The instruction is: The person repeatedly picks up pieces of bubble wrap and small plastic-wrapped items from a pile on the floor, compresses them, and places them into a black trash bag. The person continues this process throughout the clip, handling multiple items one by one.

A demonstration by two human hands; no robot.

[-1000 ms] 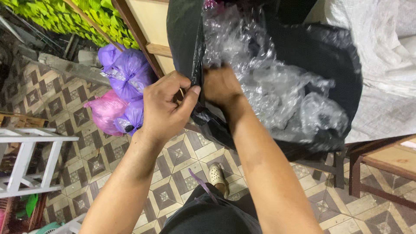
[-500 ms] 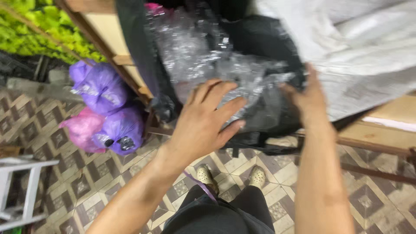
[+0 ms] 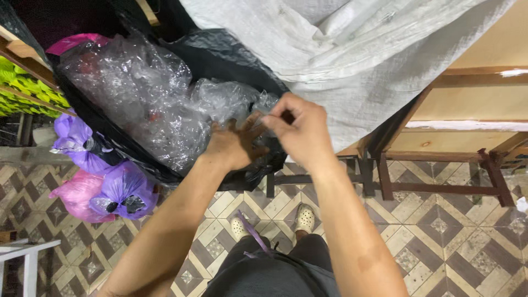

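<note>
The person stood over a large black bag [image 3: 220, 55] that was stuffed with crumpled clear plastic film [image 3: 137, 104], and both hands met at the bag's near edge. The left hand [image 3: 234, 146] lay with its fingers spread and pressed flat on the film, so it was open and did not close on anything. The right hand [image 3: 300, 129] was pinched together, thumb against forefingers, on a small fold of the film just beside the left fingertips. The bag leaned between a wooden frame at the left and a white woven sack [image 3: 352, 66] at the right, which touched its far side.

To do this step well, I think the left hand should keep the film pressed down while the right one pulls the fold slowly, because such thin film stretches and tears easily.

On the tiled floor [image 3: 440, 231], near the bag's left side, lay two purple bags [image 3: 118, 190] and a pink one [image 3: 74, 192]. A wooden bench [image 3: 467, 110] stood at the right.

The bottom of the black bag was hidden behind the arms. I could not tell what exactly the right fingers held, film or the bag's rim. Something pink and red showed through the film, too unclear to name.
</note>
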